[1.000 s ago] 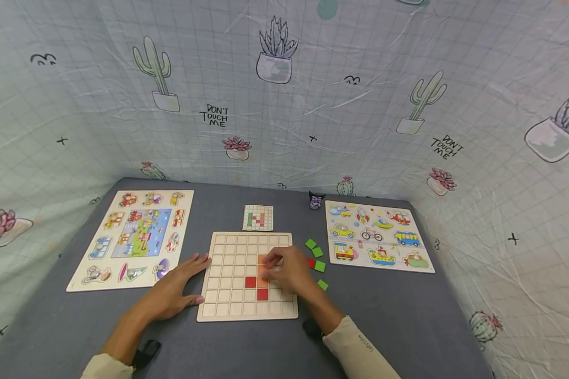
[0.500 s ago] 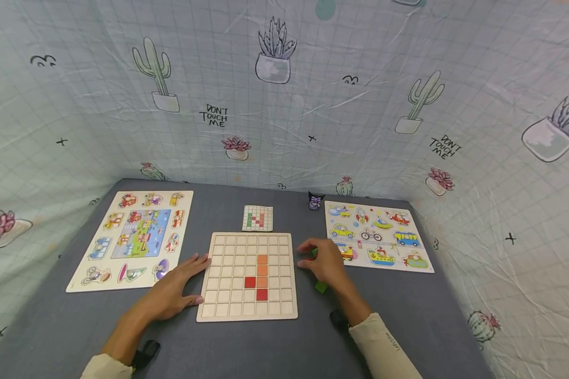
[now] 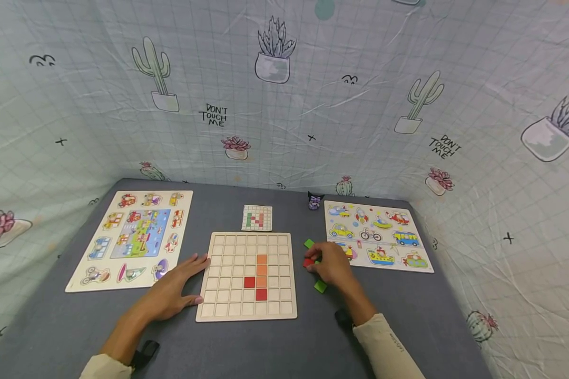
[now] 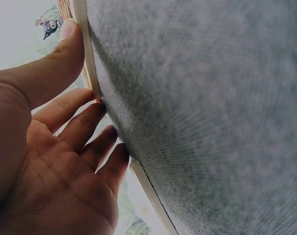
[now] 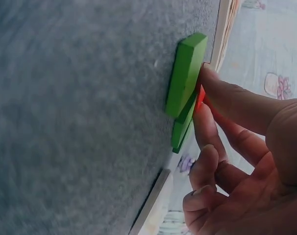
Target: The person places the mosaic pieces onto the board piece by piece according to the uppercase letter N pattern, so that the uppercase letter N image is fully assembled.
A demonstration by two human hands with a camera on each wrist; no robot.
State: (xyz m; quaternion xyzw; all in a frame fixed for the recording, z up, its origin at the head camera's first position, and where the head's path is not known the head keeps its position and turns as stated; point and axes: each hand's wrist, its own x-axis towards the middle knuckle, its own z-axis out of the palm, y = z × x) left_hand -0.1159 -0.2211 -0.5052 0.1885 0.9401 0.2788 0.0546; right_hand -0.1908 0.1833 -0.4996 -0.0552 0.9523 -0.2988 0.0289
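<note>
A wooden grid board (image 3: pixel 223 310) lies in the middle of the table. Set in its cells are three orange tiles (image 3: pixel 262 270) in a column and two red tiles (image 3: pixel 249 282). My left hand (image 3: pixel 168 292) rests at the board's left edge, fingers spread; its fingertips touch the rim (image 4: pixel 91 54) in the left wrist view. Right of the board, my right hand (image 3: pixel 333 264) pinches a red square tile (image 3: pixel 308 262) between thumb and fingers. Beside it lie several green tiles (image 3: pixel 320 286), partly covered by that hand; the right wrist view shows a green tile (image 5: pixel 187 73) close by the fingertips.
Behind the board lies a small pattern card (image 3: pixel 257 218). A vehicle puzzle board (image 3: pixel 142 237) is on the left, another puzzle board (image 3: pixel 379 237) on the right. A small purple-and-black figurine (image 3: pixel 315 200) stands near the back edge, before a printed cloth (image 3: pixel 284 121).
My right hand has left the orange tiles on the board, moved right to the loose tiles and taken hold of a red one. The left hand has stayed put.
</note>
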